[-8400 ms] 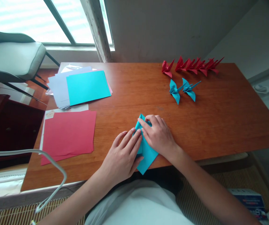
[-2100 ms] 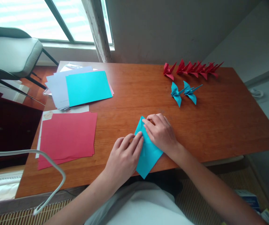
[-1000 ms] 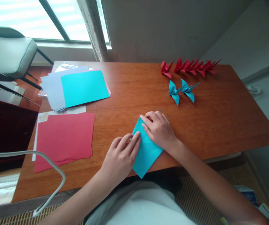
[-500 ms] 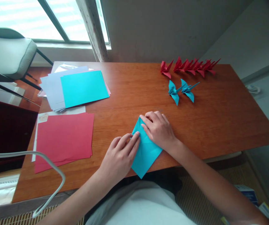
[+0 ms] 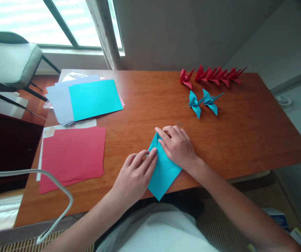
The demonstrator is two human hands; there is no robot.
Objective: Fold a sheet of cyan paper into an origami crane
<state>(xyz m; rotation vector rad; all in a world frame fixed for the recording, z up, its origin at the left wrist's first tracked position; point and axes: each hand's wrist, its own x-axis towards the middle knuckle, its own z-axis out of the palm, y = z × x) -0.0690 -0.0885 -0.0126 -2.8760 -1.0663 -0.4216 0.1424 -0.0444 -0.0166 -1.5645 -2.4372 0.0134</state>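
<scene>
A folded sheet of bright blue paper (image 5: 163, 175) lies in a kite shape at the table's near edge, its lower corner reaching past that edge. My left hand (image 5: 137, 169) presses the paper's left side, with its fingers together and their tips near the middle crease. On the upper right side rests my right hand (image 5: 178, 147), its index finger stretched to the top corner and the other fingers curled. Both hands are closed on the paper. Part of the folded flap is hidden under the fingers.
Beyond my right hand stand two blue paper cranes (image 5: 210, 102) and a row of several red paper cranes (image 5: 218, 75). Blue sheets (image 5: 96, 99) on pale sheets and red sheets (image 5: 73, 154) lie on the left of the wooden table (image 5: 140, 94). A white cable (image 5: 61, 189) loops at lower left.
My right index fingertip has slid slightly up and left over the paper's top corner. The left hand and the paper look nearly unmoved.
</scene>
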